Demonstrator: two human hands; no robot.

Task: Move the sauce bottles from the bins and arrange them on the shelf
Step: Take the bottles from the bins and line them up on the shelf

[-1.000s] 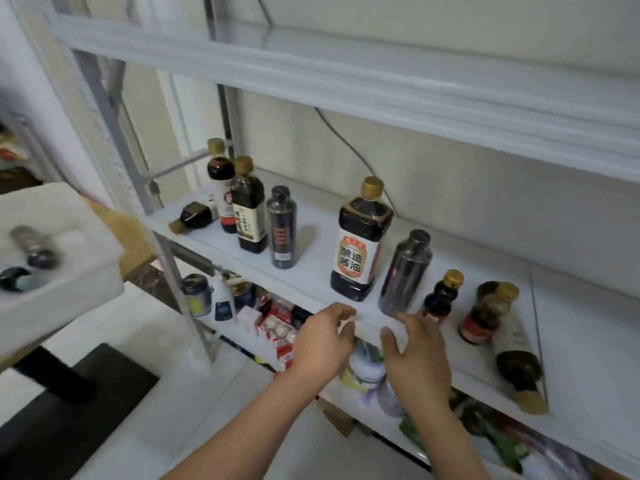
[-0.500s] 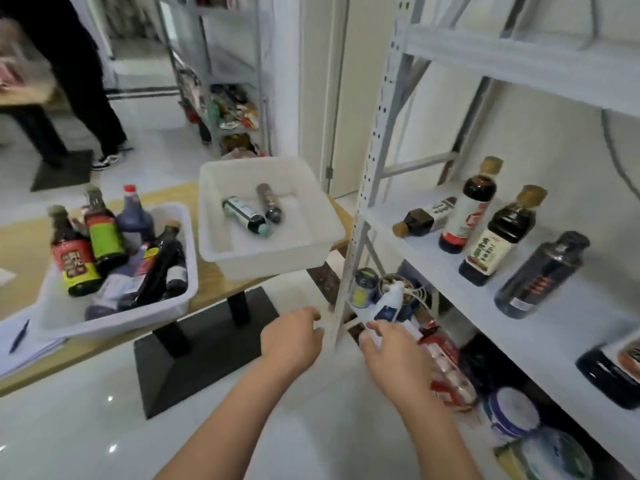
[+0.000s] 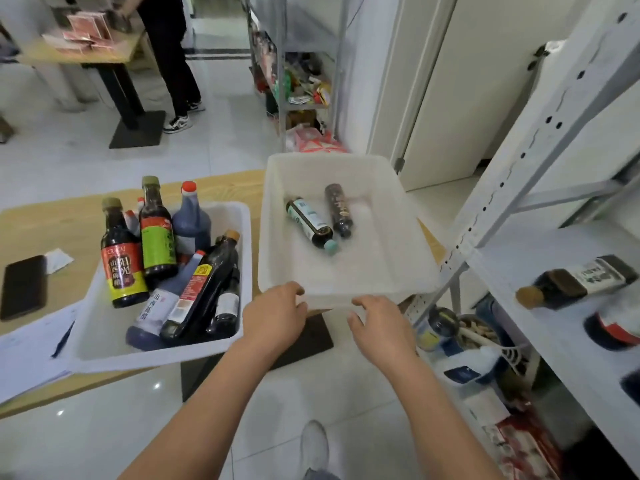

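Sauce bottles [image 3: 173, 258] in bins [image 3: 408, 237] on wooden table [image 3: 45, 220], tiled floor [image 3: 86, 441].

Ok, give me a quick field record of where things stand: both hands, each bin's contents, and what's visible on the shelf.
left hand: empty, fingers at the near rim of the right bin
right hand: empty, open, just below that rim
right bin: two bottles lying flat, a teal-capped bottle and a dark bottle
left bin: a crowded bunch of sauce bottles, some upright, some leaning or lying
shelf: one bottle lying on its side; others cut off at the frame edge
table: holds both bins and a phone
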